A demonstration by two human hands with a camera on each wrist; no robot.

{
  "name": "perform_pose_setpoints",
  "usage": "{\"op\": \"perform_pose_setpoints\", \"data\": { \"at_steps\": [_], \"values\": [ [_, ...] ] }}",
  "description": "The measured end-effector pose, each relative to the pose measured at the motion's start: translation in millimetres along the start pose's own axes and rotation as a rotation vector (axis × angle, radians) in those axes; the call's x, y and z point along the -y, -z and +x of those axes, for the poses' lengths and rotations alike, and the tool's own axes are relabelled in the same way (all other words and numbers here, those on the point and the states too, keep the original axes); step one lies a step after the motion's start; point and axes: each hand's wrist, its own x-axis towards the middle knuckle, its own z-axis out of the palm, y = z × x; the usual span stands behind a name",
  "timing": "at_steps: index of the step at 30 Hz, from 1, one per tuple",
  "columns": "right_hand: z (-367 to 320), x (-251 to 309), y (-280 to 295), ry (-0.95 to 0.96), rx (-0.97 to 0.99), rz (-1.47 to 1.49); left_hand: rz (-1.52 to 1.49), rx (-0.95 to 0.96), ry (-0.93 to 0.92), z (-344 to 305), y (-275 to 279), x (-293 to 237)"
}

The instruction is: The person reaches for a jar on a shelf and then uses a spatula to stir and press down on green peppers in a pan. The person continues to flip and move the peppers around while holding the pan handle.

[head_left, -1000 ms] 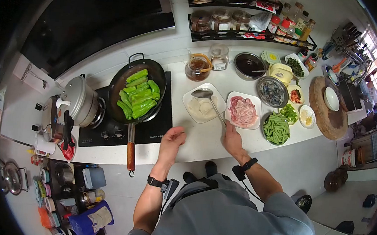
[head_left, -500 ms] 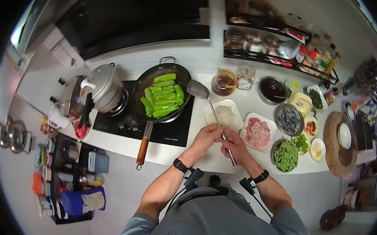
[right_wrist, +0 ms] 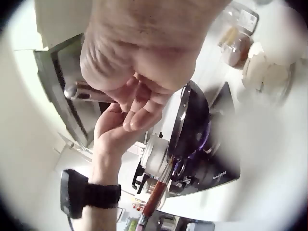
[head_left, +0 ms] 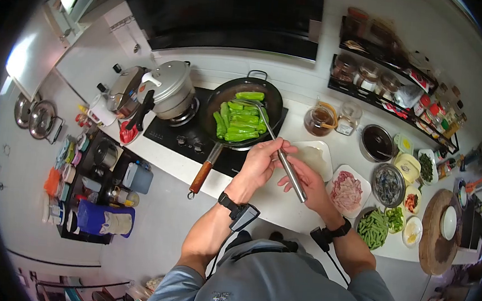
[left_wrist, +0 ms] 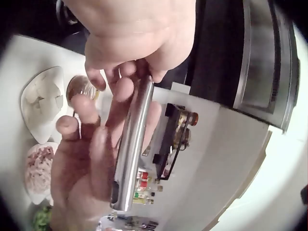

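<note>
Green peppers lie in a black wok on the stove. A long metal spatula slants down over them, its head among the peppers. My left hand grips its shaft just above the thick handle. My right hand is beside that handle, fingers loosely extended. In the left wrist view, fingers of the right hand pass behind the handle; firm contact cannot be told. The right wrist view has the right hand close to the left hand.
A lidded pot stands left of the wok, whose wooden handle sticks out over the counter's front edge. To the right are a white dish, raw meat, green beans, several bowls and a round chopping board.
The spatula's head has come down from above the counter into the wok. My left hand now grips the shaft, and the right hand's fingers have loosened from the handle. The head view has shifted left.
</note>
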Motion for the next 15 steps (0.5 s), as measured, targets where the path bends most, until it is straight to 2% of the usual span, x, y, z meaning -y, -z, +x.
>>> {"op": "perform_pose_setpoints", "data": {
  "at_steps": [2, 3, 5, 6, 8, 12, 14, 15],
  "values": [
    [-5.4, 8.4, -15.0, 0.145, -0.047, -0.406, -0.090, -0.032, -0.005, -4.5, 4.7, -10.2],
    [-3.9, 12.4, -19.1, 0.147, -0.006, -0.395, -0.063, -0.028, -0.021, -7.0, 6.7, -12.3],
    [4.0, 21.8, -22.4, 0.319, -0.054, -0.832, -0.078, -0.052, -0.007, -8.3, 15.9, -11.9],
    [10.6, 26.7, -24.8, 0.331, -0.018, -0.818, -0.077, -0.039, -0.001, -10.4, 19.4, -12.7],
    [20.8, 36.1, -29.9, 0.582, 0.038, -1.174, -0.088, -0.010, 0.015, -17.5, 22.1, -15.7],
    [32.6, 41.5, -46.8, 0.616, 0.100, -1.278, -0.019, 0.015, 0.038, -25.4, 37.9, -25.9],
    [45.9, 35.6, -50.4, 0.697, 0.011, -1.211, 0.132, -0.132, 0.062, -31.1, 47.5, -35.2],
    [52.4, 35.8, -54.7, 0.684, -0.004, -1.225, 0.130, -0.115, 0.076, -35.1, 54.3, -42.9]
  ]
}}
